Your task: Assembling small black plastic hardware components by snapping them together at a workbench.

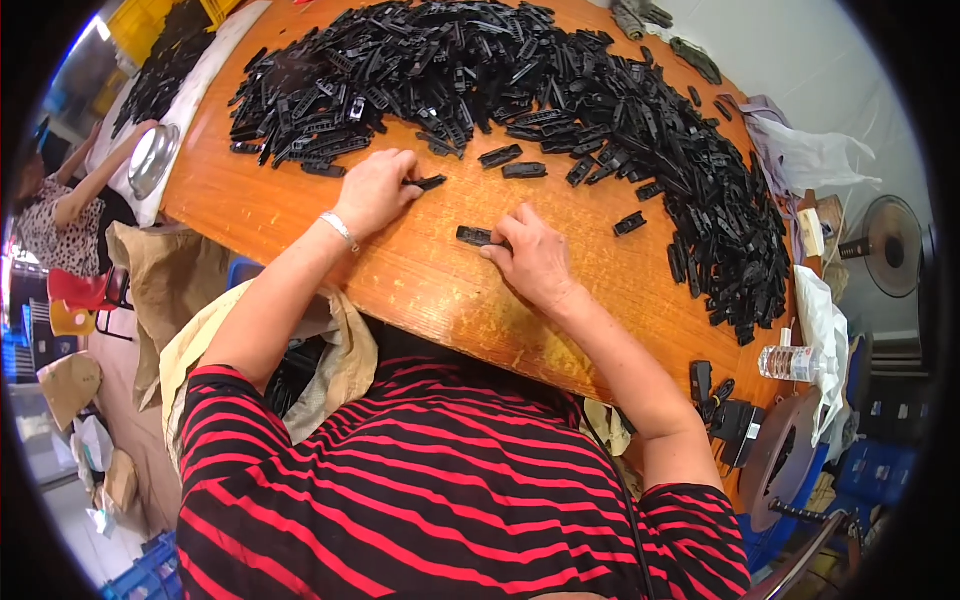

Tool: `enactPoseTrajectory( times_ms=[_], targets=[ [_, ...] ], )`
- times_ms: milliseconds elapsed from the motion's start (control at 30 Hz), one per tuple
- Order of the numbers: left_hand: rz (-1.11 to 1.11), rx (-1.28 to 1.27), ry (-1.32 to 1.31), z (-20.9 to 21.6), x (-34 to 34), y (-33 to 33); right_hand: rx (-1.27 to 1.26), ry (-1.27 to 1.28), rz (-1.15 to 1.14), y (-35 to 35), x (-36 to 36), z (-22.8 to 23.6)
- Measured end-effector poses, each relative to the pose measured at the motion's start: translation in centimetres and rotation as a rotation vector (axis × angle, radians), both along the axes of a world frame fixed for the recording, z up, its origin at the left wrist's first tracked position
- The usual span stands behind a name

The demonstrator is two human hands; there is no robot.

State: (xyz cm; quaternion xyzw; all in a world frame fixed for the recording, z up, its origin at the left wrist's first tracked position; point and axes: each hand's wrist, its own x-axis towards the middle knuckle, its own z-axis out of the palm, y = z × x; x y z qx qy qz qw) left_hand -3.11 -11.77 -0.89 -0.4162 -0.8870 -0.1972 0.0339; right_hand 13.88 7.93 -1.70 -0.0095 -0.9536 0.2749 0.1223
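Note:
Between the thumb and fingers of my left hand (382, 190) is a small black plastic part (431, 183), held just above the wooden table (420, 270). My right hand (533, 255) pinches the right end of another black plastic part (473, 236), long and slotted, close to the tabletop. A curved heap of the same black parts (470, 75) spreads across the far side and down the right. A few single parts, such as one black piece (524, 170), lie apart between the heap and my hands.
A clear plastic bottle (788, 363) and black adapters with cables (722, 410) are at the right edge. Cloth sacks (170, 290) hang by the left edge. Further left, another person's arm (95, 190) reaches to a metal bowl (154, 162). A fan (890, 246) stands far right.

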Motion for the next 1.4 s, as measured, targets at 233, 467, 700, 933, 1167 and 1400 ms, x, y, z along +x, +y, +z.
enactPoseTrajectory(
  times_ms=[233,467,700,933,1167,1400],
  targets=[
    [0.012,0.174,-0.449,0.9,3.6,1.9,-0.159,0.159,-0.096,0.5,-0.6,0.9],
    [-0.102,0.370,-0.763,0.7,5.5,3.3,-0.603,-0.039,-0.041,0.9,-1.0,0.8],
    [0.069,0.509,-1.156,0.2,5.9,2.2,-1.101,-0.260,-0.153,0.6,-0.3,0.5],
    [0.172,0.584,-1.119,-0.7,6.1,2.9,-0.919,-0.331,-0.223,0.1,-0.9,0.0],
    [0.172,0.490,-1.027,-1.7,5.9,3.0,-0.807,-0.360,-0.233,-0.2,-1.2,0.0],
    [0.162,0.399,-0.820,-2.4,6.0,2.9,-0.679,-0.469,-0.183,0.2,-1.8,0.4]
  ],
)
